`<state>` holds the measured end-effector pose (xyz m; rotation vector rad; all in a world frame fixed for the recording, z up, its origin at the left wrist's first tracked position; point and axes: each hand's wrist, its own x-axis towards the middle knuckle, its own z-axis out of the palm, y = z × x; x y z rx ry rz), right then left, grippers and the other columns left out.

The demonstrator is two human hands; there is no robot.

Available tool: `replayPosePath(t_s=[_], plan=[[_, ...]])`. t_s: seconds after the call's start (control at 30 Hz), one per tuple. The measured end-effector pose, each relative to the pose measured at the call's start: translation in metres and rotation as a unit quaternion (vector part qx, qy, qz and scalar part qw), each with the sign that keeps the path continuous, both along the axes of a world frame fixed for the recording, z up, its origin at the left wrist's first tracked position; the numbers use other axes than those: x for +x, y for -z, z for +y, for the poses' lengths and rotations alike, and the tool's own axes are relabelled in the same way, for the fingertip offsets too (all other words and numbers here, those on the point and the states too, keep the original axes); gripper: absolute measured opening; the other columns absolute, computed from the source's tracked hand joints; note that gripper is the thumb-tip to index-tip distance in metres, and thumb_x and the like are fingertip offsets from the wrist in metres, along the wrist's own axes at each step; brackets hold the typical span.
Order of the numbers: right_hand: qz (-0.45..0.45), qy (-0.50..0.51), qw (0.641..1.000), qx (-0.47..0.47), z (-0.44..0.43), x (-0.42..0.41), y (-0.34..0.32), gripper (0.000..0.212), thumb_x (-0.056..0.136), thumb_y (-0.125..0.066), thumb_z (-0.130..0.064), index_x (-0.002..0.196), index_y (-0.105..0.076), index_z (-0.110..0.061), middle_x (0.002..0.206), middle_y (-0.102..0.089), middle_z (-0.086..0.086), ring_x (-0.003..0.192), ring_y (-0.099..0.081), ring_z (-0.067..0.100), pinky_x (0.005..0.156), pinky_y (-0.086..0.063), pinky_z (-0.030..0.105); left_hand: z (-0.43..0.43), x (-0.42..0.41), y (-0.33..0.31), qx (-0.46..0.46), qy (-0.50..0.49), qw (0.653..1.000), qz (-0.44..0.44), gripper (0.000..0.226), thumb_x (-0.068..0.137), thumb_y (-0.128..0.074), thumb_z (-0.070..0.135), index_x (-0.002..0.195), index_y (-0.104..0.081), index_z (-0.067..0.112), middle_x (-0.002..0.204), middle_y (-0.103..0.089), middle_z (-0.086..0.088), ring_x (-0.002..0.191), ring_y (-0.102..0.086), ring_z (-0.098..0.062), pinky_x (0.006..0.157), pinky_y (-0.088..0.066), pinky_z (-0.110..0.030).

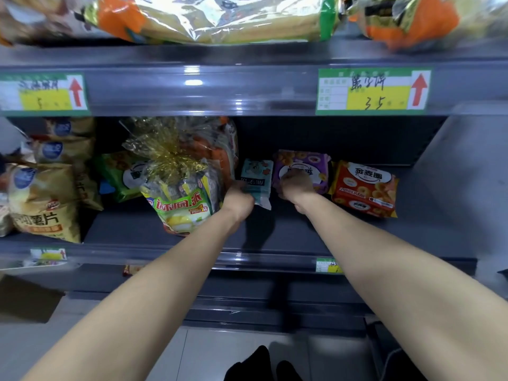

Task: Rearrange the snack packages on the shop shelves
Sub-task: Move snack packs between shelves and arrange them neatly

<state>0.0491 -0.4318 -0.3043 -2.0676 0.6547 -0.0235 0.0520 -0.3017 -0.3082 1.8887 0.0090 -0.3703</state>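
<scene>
Reaching into the dark grey metal shelf (288, 229): left hand (238, 199) grips the small teal plastic snack packet (257, 174) by its lower edge, right hand (296, 186) curls its fingers onto the purple ring-biscuit packet (305, 163) just beside it, with the orange-red ring-biscuit packet (364, 188) further right.

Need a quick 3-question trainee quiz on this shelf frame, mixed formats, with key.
1. True or false: the left hand grips the teal pack.
2. Fill in: the red pack lies to the ___ of the purple pack.
3. Which pack does the right hand hold? A teal pack, B purple pack, C red pack.
Key: 1 true; 2 right; 3 B.
</scene>
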Motion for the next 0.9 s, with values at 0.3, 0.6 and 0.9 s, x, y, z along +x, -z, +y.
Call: replayPosePath(t_s=[0.3,0.6,0.9], plan=[[0.033,-0.086,0.992,0.081,0.01,-0.022,0.006,0.032,0.094,-0.051,-0.011,0.125,-0.056,-0.005,0.124,-0.06,0.012,0.106,-0.056,0.024,0.08,-0.051,0.027,-0.008,0.009,0.006,0.139,0.093,0.986,-0.006,0.045,0.093,-0.041,-0.005,0.138,-0.033,-0.003,0.137,-0.045,-0.021,0.119,-0.047,-0.025,0.102,-0.037,-0.031],[0.063,-0.058,0.984,0.158,0.011,-0.017,0.015,0.034,0.089,-0.044,-0.002,0.12,-0.054,-0.012,0.115,-0.061,0.012,0.103,-0.057,0.024,0.087,-0.05,0.035,-0.007,0.013,0.008,0.04,0.028,0.996,0.073,0.038,0.083,-0.048,-0.011,0.119,-0.054,-0.001,0.12,-0.06,-0.023,0.096,-0.058,-0.028,0.068,-0.048,-0.032],[0.125,-0.046,0.986,-0.104,-0.026,-0.037,0.009,0.027,0.092,-0.042,-0.014,0.115,-0.055,-0.008,0.12,-0.058,0.013,0.108,-0.054,0.03,0.088,-0.044,0.035,-0.031,-0.03,-0.003,0.141,0.13,0.959,0.211,0.036,0.091,-0.048,0.003,0.127,-0.046,0.001,0.118,-0.056,-0.017,0.109,-0.058,-0.03,0.079,-0.047,-0.036]])
